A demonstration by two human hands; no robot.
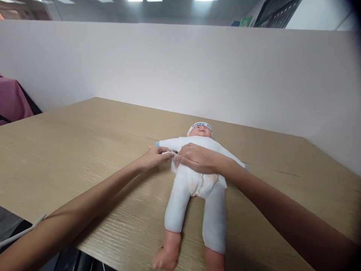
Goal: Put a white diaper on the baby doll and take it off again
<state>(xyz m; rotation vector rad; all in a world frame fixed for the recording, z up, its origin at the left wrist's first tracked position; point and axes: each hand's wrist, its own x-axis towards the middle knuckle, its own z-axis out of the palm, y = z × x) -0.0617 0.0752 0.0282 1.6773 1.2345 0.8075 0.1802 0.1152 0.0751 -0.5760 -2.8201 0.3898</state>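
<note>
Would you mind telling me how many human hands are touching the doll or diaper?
2: the left hand pinches the diaper's edge beside the doll's hip, and the right hand lies across its belly. No others show.

A baby doll (201, 142) is laid face-up on a wood-grain table (84, 150), its head (200, 131) toward a white partition (169, 67). The side of its white diaper (200, 183) is pinched by the left hand (156, 156), while the waist is covered by the right hand (196, 157). White headwear (199, 124) lettered "Happy" is worn.
</note>
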